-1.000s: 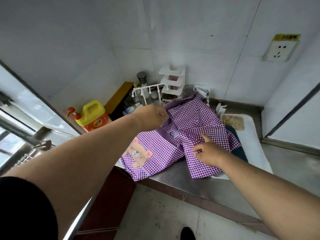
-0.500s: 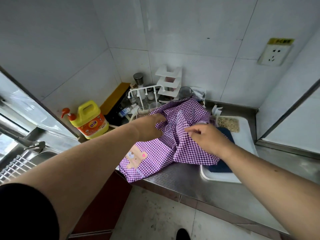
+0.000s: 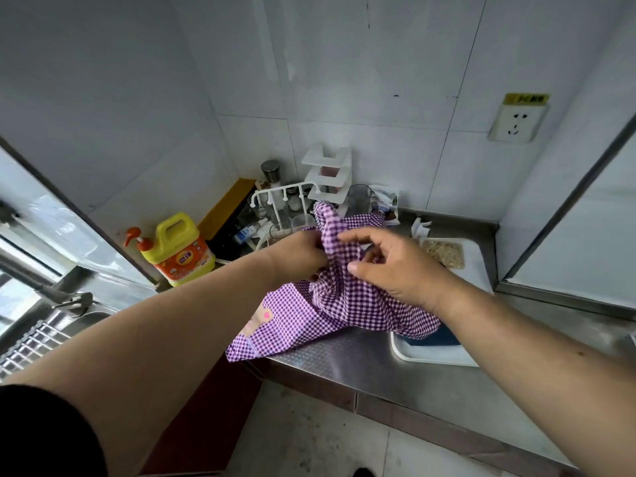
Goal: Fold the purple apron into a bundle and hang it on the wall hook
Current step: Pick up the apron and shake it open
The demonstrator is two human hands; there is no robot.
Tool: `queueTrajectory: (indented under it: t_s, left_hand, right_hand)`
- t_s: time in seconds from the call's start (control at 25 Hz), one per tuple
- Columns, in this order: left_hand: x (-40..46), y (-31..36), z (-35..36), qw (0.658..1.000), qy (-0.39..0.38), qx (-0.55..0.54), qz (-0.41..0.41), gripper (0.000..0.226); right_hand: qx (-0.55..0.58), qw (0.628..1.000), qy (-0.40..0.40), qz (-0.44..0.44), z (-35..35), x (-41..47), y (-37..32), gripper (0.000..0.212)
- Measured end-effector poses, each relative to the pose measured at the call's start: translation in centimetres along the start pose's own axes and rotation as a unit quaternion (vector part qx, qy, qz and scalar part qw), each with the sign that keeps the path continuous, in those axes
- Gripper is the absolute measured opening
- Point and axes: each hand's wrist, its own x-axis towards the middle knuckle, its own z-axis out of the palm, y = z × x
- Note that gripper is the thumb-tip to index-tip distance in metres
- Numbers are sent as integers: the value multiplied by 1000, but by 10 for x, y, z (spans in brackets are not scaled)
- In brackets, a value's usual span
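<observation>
The purple checked apron point(image 3: 339, 309) lies bunched on the steel counter point(image 3: 361, 363), its lower corner with a cartoon patch hanging over the front edge. My left hand point(image 3: 297, 256) grips a gathered fold at the top of the bunch, where a peak of cloth sticks up. My right hand point(image 3: 392, 265) is beside it on the right, its thumb and fingers pinching the same gathered cloth. No wall hook is visible in the head view.
A white tray point(image 3: 444, 354) with a dark cloth and a scouring pad sits under the apron's right side. A yellow detergent bottle point(image 3: 179, 251), white cup rack point(image 3: 278, 204), glasses and jars crowd the back corner. A sink point(image 3: 44, 335) is at left, a wall socket point(image 3: 516, 122) upper right.
My right hand has carried the apron's right side up and left to meet my left hand. The cloth has gone from spread flat to bunched, uncovering more of the tray.
</observation>
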Motion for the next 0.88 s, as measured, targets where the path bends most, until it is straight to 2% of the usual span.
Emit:
queueTrajectory:
  t_s: [0.08, 0.16, 0.2, 0.24, 0.28, 0.36, 0.4, 0.44, 0.48, 0.56, 0.64, 0.72, 0.76, 0.88]
  left_hand:
    - [-11, 7, -5, 995, 26, -99, -19, 26]
    - [-24, 22, -9, 985, 70, -158, -9, 28]
    - [-31, 31, -9, 980, 87, -181, 2, 28]
    - [-36, 39, -11, 972, 95, -212, 14, 28]
    - [-39, 48, -13, 960, 98, -262, 21, 27]
    - [-41, 62, -16, 926, 97, -363, 39, 27]
    - [-41, 64, -17, 918, 101, -378, 56, 30]
    - [-39, 63, -19, 925, 106, -358, 73, 38]
    - [-38, 60, -21, 941, 101, -310, 88, 53]
    - [-42, 50, -22, 980, 47, -167, 94, 87]
    - [-45, 39, -16, 996, -26, 21, 77, 104]
    - [-44, 31, -9, 985, -35, 166, 41, 97]
    - [-44, 31, -5, 982, -27, 184, 42, 85]
    - [-52, 44, -1, 989, 29, 126, 76, 50]
  right_hand:
    - [-63, 997, 26, 46, 6, -5, 11, 80]
    - [-148, 983, 13, 104, 16, -12, 24, 113]
    - [-193, 974, -1, 121, 24, -15, 34, 124]
    - [-218, 967, -5, 131, 32, -17, 43, 126]
    - [-213, 967, 8, 141, 37, -16, 50, 116]
    - [-116, 979, 68, 153, 38, -9, 53, 64]
    - [-75, 982, 85, 149, 33, -5, 49, 37]
    - [-36, 986, 91, 136, 25, -2, 38, 18]
    - [13, 988, 93, 119, 15, -1, 23, 9]
    - [94, 988, 95, 83, -7, 0, -12, 15]
    - [118, 988, 86, 55, -26, 4, -36, 15]
    - [134, 989, 54, 30, -38, 3, -56, 12]
    - [146, 988, 40, 18, -44, 2, -63, 13]
    - [185, 983, 5, -8, -57, -3, -77, 16]
